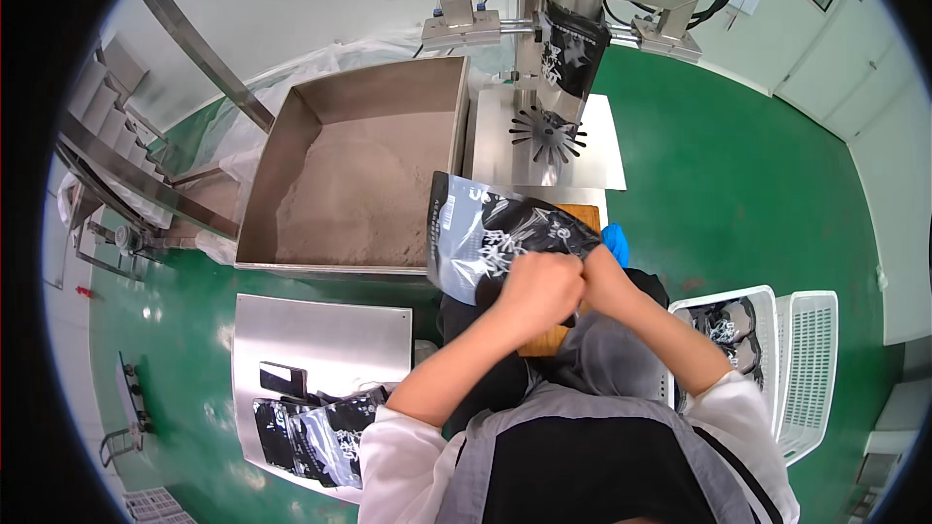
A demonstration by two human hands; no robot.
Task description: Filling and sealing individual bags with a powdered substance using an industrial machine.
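Observation:
A black and grey printed plastic pouch (490,243) is held out in front of me, stretching up and to the left of my hands. My left hand (544,286) is closed on one end of it. Close against it, my right hand (607,281) is also closed on that end; its fingers are partly hidden. Beneath the pouch a wooden board (547,342) shows. Farther off, a similar pouch (573,49) hangs around the upright steel tube of a machine, above a black spoked wheel (547,134).
Left of the machine stands a large steel bin (254,204) of grey-brown powder. A steel table (325,330) at lower left carries stacked pouches (325,437) and a dark phone-like object (282,379). At right, white baskets (811,359) stand on the green floor, one holding pouches (733,335).

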